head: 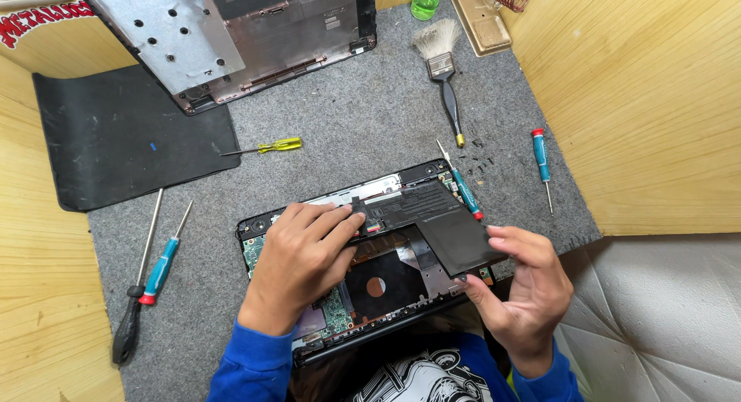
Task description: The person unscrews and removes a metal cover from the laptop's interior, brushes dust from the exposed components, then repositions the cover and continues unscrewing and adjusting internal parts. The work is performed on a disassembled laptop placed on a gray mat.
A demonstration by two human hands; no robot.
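Observation:
An opened laptop base [258, 226] lies on a grey felt mat, its green circuit board and black fan area exposed. A flat black battery pack [444, 221] sits tilted across its right half. My right hand [521, 290] pinches the battery's near right corner, which is raised off the base. My left hand [301, 255] rests palm down on the board, fingertips touching a small black connector [356, 209] at the battery's left end. A teal screwdriver [465, 192] lies against the laptop's far right edge.
The removed laptop bottom cover [231, 39] lies at the back left, beside a black mat [116, 136]. Around lie a yellow screwdriver [270, 147], a brush [444, 70], a teal screwdriver [543, 164] on the right, and two screwdrivers [150, 271] on the left. Several loose screws [482, 164] dot the mat.

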